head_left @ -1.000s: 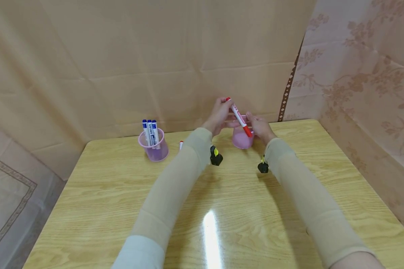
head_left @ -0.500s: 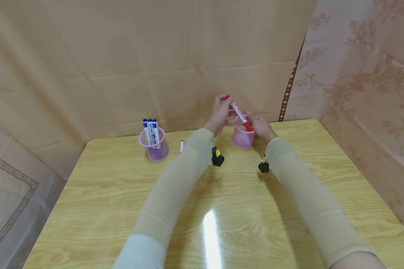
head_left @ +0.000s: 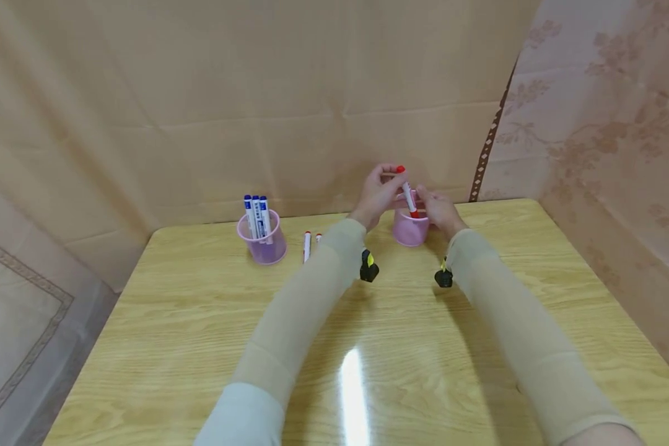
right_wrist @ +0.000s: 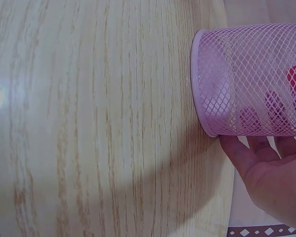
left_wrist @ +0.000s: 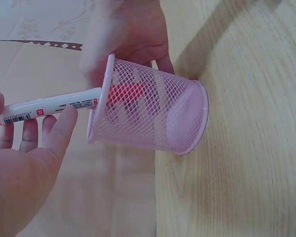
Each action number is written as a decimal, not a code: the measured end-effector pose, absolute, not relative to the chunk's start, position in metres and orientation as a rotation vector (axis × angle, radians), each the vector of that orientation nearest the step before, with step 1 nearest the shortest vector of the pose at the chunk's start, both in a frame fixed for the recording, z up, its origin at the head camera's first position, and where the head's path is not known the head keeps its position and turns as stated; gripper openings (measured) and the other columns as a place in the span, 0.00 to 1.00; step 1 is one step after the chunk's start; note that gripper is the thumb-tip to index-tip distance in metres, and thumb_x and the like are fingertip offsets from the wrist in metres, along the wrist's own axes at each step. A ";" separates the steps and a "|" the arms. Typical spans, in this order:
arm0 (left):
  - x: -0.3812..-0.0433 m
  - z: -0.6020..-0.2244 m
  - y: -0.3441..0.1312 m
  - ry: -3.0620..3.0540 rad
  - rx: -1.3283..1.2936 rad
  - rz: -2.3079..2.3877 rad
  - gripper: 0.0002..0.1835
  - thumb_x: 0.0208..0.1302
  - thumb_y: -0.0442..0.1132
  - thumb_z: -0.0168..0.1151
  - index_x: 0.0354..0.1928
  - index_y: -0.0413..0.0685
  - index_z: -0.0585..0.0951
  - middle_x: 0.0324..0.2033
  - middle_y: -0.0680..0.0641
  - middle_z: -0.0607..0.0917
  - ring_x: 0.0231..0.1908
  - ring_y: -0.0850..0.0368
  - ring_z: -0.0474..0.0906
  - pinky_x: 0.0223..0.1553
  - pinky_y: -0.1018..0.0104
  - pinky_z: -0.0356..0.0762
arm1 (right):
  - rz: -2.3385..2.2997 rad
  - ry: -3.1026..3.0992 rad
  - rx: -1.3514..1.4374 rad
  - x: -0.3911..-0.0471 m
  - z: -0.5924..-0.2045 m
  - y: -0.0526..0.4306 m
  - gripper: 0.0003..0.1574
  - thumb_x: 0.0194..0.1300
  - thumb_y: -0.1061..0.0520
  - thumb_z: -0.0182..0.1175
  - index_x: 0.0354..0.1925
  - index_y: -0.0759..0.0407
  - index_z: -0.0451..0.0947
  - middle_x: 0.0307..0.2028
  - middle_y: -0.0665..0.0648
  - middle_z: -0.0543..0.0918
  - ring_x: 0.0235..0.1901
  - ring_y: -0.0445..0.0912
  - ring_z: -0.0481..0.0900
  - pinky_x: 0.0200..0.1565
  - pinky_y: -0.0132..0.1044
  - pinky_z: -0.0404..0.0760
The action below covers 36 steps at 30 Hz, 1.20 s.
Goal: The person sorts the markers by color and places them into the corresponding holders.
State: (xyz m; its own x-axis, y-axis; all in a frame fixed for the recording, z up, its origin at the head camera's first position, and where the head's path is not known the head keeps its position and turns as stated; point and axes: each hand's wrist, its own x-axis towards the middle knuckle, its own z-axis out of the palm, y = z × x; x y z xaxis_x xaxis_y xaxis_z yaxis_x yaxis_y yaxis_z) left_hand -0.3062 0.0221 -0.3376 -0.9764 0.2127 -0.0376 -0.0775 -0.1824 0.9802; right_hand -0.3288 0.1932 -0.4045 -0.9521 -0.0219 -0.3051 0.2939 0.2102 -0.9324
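In the head view my left hand (head_left: 375,197) pinches a white marker (head_left: 408,193) with red ends near its upper end. The marker's red capped end is inside a pink mesh pen holder (head_left: 410,233), seen through the mesh in the left wrist view, where the marker (left_wrist: 54,102) crosses the rim. The pen holder (right_wrist: 256,79) stands upright on the wooden table. My right hand (head_left: 441,212) grips it from the right, with fingers behind the mesh and the thumb near the rim.
A second pink mesh pen holder (head_left: 269,253) stands to the left, with several blue-capped markers (head_left: 257,217) upright in it. Between the holders lie two red-capped markers (head_left: 306,246), partly behind the left sleeve. A beige curtain (head_left: 290,111) hangs along the table's (head_left: 201,334) back edge.
My left hand has brought the marker from above the holder's opening down into it, and the marker is more upright. My right hand stays on the holder. The head view has shifted slightly.
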 end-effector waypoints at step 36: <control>-0.306 -0.347 0.044 2.194 0.157 2.080 0.12 0.76 0.33 0.56 0.57 0.40 0.73 0.46 0.43 0.80 0.51 0.44 0.80 0.48 0.56 0.84 | -1.771 2.303 0.252 -0.329 -0.403 0.187 0.46 0.78 0.30 0.40 0.75 0.63 0.62 0.69 0.66 0.69 0.66 0.57 0.69 0.66 0.48 0.70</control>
